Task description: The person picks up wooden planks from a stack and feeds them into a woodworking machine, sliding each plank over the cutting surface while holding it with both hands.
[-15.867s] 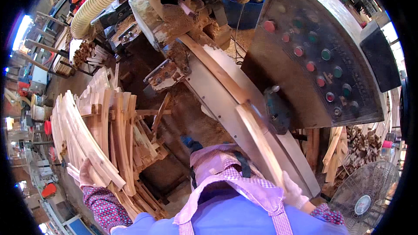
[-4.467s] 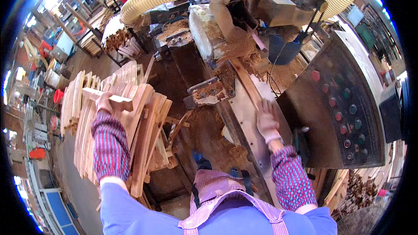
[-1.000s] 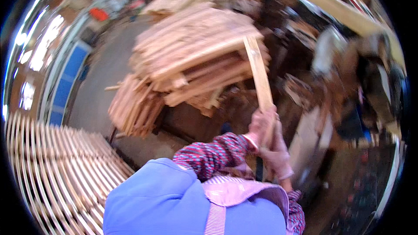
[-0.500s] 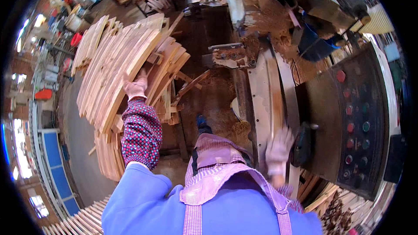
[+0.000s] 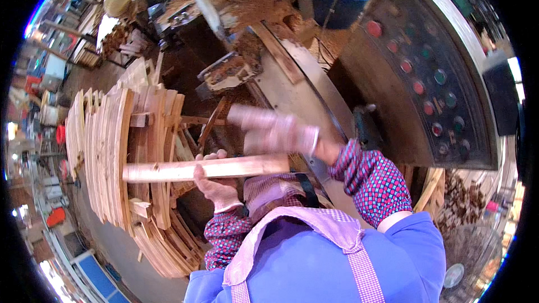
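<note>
My left hand (image 5: 217,189), in a light glove, is closed around the middle of a pale wooden board (image 5: 163,171). The board lies roughly crosswise in front of me, its left end over a stack of curved wooden boards (image 5: 106,151). Just above the board's right part is my gloved right hand (image 5: 275,131), blurred by motion, its fingers stretched to the left and nothing visible in them. Another wooden strip (image 5: 279,56) lies on the machine's metal bed (image 5: 303,103), beyond my right hand.
A dark control panel (image 5: 415,73) with red and green buttons stands at the right. Sawdust (image 5: 252,5) covers the machine's far end, near a blue tub (image 5: 337,11). A metal guide block (image 5: 227,73) juts out beside the bed. More wood pieces (image 5: 429,190) lie at the lower right.
My left hand has gone from resting on the stack to holding a board in front of me. My right hand has come off the machine bed toward the left. The view has turned.
</note>
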`<state>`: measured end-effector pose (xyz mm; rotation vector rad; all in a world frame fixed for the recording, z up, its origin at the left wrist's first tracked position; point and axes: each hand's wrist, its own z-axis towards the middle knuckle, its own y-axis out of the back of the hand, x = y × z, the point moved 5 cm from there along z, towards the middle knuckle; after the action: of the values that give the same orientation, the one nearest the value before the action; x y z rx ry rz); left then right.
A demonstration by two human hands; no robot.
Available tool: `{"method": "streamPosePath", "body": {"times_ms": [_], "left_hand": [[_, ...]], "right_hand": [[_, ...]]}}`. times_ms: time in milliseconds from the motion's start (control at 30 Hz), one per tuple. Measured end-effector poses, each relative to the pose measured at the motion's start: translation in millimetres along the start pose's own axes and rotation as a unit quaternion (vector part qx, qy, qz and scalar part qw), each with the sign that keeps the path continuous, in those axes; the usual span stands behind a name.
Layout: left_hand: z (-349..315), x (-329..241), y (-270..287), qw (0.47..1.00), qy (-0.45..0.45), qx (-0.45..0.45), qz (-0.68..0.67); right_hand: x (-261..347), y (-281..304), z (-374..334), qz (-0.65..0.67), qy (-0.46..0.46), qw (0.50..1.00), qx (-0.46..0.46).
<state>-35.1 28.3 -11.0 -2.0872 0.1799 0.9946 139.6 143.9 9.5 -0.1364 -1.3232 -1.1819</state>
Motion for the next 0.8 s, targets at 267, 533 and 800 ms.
{"method": "streamPosePath", "body": {"times_ms": [267,533,800], "left_hand": [[-1,69,-43,0.987,0.080,0.067,0.119],[6,77,-39,0.957,0.174,0.200,0.116],[-6,51,-35,0.966,0.147,0.146,0.154]], "right_hand": [[63,13,-174,-0.087,-0.233,0.968,-0.037],[-34,34,-233,-0.451,-0.237,0.840,-0.187],[-132,88,-19,-0.548,-0.180,0.801,-0.161]]}}
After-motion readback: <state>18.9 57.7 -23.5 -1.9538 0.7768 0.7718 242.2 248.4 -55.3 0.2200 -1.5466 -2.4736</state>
